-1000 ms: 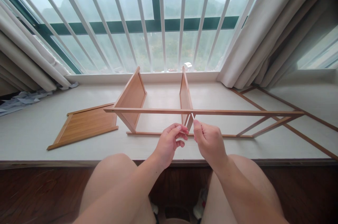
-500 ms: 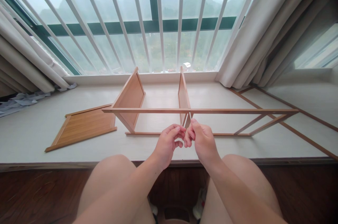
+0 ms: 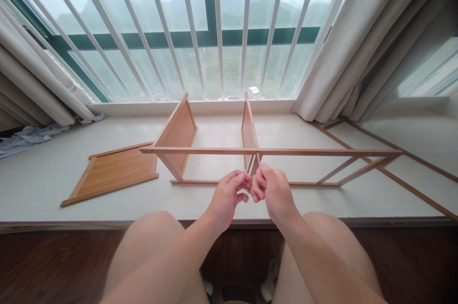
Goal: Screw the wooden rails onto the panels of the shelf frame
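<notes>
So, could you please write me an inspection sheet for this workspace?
Surface: pale window ledge.
Job's things: wooden frame appears to stand on its long side, with two upright panels, one near its left end and one mid-length; a thin rod meets the frame by the middle panel.
Clutter: flat panel at left; second frame at right; crumpled pale material by the left curtain.
Grip: right hand closed on the rod; left hand beside it, fingers curled, contents unclear.
Cables: nothing seen.
Surroundings: barred window ahead, grey curtains both sides, dark floor below.
</notes>
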Demonstrator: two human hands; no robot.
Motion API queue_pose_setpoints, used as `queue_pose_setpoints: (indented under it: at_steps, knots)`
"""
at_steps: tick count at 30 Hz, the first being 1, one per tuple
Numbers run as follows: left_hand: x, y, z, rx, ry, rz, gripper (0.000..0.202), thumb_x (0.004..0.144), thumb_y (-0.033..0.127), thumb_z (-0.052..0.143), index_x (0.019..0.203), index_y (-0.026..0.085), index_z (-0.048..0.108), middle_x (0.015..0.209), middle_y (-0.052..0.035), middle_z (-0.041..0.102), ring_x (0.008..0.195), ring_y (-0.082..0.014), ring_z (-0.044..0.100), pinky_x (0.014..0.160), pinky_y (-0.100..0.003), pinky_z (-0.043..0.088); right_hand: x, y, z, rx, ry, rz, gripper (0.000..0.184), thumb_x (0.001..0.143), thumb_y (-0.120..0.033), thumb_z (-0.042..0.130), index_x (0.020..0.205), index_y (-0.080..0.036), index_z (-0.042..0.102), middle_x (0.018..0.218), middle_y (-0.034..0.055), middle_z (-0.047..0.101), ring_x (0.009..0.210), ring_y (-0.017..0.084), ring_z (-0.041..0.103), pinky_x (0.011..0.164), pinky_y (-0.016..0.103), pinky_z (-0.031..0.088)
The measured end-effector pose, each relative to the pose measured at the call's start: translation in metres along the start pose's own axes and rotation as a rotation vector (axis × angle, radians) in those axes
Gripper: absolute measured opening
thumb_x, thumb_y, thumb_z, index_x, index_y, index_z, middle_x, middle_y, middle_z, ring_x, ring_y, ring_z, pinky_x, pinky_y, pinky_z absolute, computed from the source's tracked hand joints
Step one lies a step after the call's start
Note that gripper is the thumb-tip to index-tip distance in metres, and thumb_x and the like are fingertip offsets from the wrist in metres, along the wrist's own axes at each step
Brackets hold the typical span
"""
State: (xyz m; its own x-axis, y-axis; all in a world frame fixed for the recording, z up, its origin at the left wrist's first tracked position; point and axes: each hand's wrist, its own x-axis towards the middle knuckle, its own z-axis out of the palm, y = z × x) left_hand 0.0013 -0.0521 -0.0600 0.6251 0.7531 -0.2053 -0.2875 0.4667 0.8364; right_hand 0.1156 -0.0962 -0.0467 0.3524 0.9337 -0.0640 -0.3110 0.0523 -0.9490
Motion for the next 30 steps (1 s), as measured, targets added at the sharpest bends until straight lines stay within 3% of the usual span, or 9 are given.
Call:
queue_pose_setpoints:
  at_steps: [7, 13, 19, 26, 30]
  knots:
    - [0.001, -0.002, -0.002, -0.024, 0.015, -0.002, 0.023, 0.085, 0.039, 0.06, 0.082, 0.016, 0.06, 0.068, -0.0029, 0.059, 0.061, -0.0128, 0.056, 0.057, -0.024, 0.035, -0.003, -0.005, 0.004, 0.162, -0.022, 0.051, 0.048, 0.093, -0.047, 0.043, 0.053, -0.022, 0.032, 0.037, -0.006, 0.035, 0.036, 0.01, 0.04, 0.044, 0.025, 0.039]
    - [0.001, -0.002, -0.001, -0.018, 0.008, 0.004, 0.022, 0.086, 0.036, 0.058, 0.082, 0.015, 0.06, 0.07, -0.0028, 0.057, 0.063, -0.0126, 0.056, 0.057, -0.024, 0.035, -0.002, -0.002, 0.003, 0.117, -0.017, 0.023, 0.05, 0.094, -0.05, 0.042, 0.053, -0.022, 0.032, 0.038, -0.006, 0.035, 0.037, 0.01, 0.04, 0.045, 0.025, 0.039]
    - [0.001, -0.001, -0.003, -0.018, 0.007, 0.002, 0.023, 0.086, 0.037, 0.059, 0.081, 0.015, 0.06, 0.073, -0.0036, 0.056, 0.07, -0.0142, 0.056, 0.056, -0.022, 0.036, 0.002, 0.003, -0.005, -0.247, 0.057, -0.093, 0.052, 0.092, -0.051, 0.047, 0.05, -0.021, 0.036, 0.04, -0.0038, 0.041, 0.041, 0.01, 0.043, 0.046, 0.023, 0.038]
    - [0.0, 0.0, -0.003, -0.02, 0.016, 0.005, 0.023, 0.086, 0.037, 0.059, 0.081, 0.015, 0.06, 0.074, -0.0041, 0.055, 0.07, -0.014, 0.053, 0.056, -0.022, 0.036, 0.003, -0.005, -0.01, -0.478, 0.031, -0.064, 0.056, 0.095, -0.052, 0.038, 0.049, -0.02, 0.04, 0.04, -0.0027, 0.044, 0.043, 0.011, 0.047, 0.051, 0.024, 0.039]
    - [0.001, -0.001, -0.003, -0.018, 0.017, 0.004, 0.022, 0.087, 0.036, 0.058, 0.081, 0.015, 0.06, 0.075, -0.0041, 0.054, 0.071, -0.0133, 0.052, 0.056, -0.022, 0.036, 0.001, -0.016, -0.01, -0.825, 0.054, -0.061, 0.057, 0.097, -0.049, 0.032, 0.05, -0.019, 0.042, 0.044, 0.0, 0.048, 0.047, 0.012, 0.047, 0.054, 0.026, 0.033]
